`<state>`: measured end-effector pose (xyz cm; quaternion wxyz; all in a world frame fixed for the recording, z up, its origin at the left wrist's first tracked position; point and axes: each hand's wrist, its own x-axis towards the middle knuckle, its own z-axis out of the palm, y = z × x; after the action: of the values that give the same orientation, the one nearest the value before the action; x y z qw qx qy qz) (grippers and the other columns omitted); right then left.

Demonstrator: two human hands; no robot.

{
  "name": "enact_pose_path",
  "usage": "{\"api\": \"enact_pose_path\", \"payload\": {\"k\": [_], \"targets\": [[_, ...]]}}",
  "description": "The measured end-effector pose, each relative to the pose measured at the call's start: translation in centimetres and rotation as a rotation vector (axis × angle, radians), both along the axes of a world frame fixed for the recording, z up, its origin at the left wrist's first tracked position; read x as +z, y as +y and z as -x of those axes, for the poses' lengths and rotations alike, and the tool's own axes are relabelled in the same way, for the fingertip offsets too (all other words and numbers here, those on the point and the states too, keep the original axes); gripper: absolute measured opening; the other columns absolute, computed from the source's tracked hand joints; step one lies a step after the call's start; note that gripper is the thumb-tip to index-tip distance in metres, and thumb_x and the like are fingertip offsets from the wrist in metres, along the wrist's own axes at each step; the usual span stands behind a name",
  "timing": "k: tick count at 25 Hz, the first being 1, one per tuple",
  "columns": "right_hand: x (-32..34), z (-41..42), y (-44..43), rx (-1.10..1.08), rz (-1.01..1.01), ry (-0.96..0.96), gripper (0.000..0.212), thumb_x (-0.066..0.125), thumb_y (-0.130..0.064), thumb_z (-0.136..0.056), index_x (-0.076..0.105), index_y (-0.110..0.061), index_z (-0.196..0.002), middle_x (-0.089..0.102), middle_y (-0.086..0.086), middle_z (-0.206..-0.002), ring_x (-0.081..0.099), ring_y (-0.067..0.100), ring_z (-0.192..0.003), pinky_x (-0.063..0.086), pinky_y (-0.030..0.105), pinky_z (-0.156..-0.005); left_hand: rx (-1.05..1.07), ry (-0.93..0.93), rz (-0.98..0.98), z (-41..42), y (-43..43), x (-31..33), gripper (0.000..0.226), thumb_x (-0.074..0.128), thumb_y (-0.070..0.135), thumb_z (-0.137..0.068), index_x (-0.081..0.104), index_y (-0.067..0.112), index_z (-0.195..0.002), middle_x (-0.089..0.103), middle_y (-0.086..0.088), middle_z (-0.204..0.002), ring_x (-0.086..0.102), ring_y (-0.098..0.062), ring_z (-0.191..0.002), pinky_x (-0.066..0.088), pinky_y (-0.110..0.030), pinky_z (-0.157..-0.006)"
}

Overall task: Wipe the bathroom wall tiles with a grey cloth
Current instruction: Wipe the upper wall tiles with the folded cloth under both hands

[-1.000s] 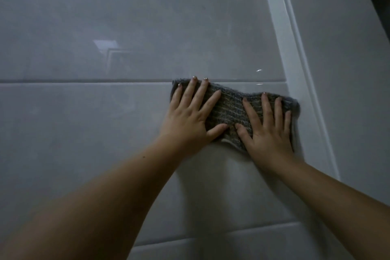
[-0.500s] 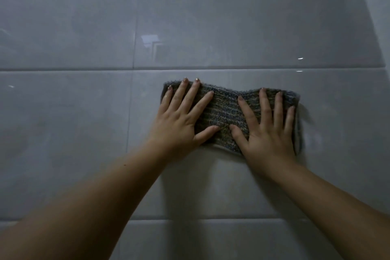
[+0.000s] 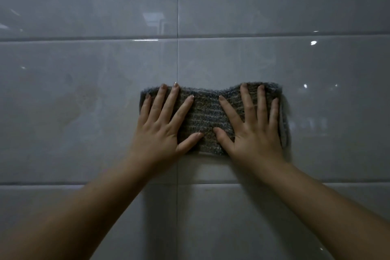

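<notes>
Head view is showing the grey cloth (image 3: 207, 116) lying across the vertical grout line (image 3: 177, 59) on the wall tiles (image 3: 316, 101). Left hand (image 3: 162, 126) and right hand (image 3: 255, 131) are pressing it, fingers spread straight. Left of the line, perhaps a faint stain (image 3: 80, 101).

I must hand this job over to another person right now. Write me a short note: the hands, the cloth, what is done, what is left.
Left hand: open, fingers spread, pressing the left half of the grey cloth flat on the wall.
Right hand: open, pressing the right half.
Cloth: on the middle row of wall tiles, across the vertical grout line.
Done: wiping is under way; which tiles are finished does not show.
Left: probably the tiles around, above and below.
</notes>
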<state>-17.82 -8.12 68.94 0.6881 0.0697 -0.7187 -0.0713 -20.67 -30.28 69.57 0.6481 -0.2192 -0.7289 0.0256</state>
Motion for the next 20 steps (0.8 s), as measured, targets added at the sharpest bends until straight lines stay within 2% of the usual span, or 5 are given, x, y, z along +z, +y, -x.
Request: {"api": "enact_pose_path", "payload": {"k": [5, 9, 16, 20], "targets": [[-4.3, -0.4, 0.4, 0.031, -0.171, 0.008, 0.066, 0.045, -0.062, -0.087, 0.041, -0.031, -0.146, 0.025, 0.016, -0.157, 0.015, 0.043, -0.145, 0.014, 0.067, -0.112, -0.014, 0.031, 0.001, -0.2, -0.5, -6.0, 0.08, 0.031, 0.071, -0.092, 0.028, 0.021, -0.154, 0.016, -0.012, -0.163, 0.012, -0.034, -0.151, 0.013, -0.057, -0.12], [-4.4, -0.7, 2.9, 0.022, -0.256, -0.009, 0.064, 0.048, -0.061, -0.087, 0.042, -0.034, -0.145, 0.025, 0.013, -0.158, 0.016, 0.041, -0.146, 0.015, 0.066, -0.113, -0.01, 0.049, -0.034, -0.4, 2.1, -6.8, 0.08, 0.032, 0.071, -0.09, 0.032, 0.02, -0.152, 0.021, -0.015, -0.161, 0.015, -0.036, -0.15, 0.011, -0.057, -0.12], [-3.8, -1.9, 11.9, -0.016, -0.175, 0.0, 0.062, 0.034, -0.064, -0.092, 0.038, -0.032, -0.146, 0.023, 0.012, -0.158, 0.014, 0.04, -0.147, 0.012, 0.065, -0.114, -0.037, 0.022, 0.001, -1.6, 11.0, -5.1, 0.082, 0.033, 0.072, -0.089, 0.028, 0.022, -0.154, 0.017, -0.013, -0.163, 0.01, -0.035, -0.151, 0.012, -0.058, -0.119], [-3.0, -3.0, 19.1, -0.067, -0.111, 0.012, 0.064, 0.034, -0.063, -0.092, 0.031, -0.033, -0.148, 0.021, 0.013, -0.159, 0.013, 0.04, -0.147, 0.009, 0.064, -0.115, -0.058, 0.037, 0.038, -2.5, 18.1, -3.3, 0.082, 0.035, 0.072, -0.09, 0.028, 0.023, -0.154, 0.017, -0.013, -0.163, 0.01, -0.035, -0.151, 0.011, -0.057, -0.12]]}}
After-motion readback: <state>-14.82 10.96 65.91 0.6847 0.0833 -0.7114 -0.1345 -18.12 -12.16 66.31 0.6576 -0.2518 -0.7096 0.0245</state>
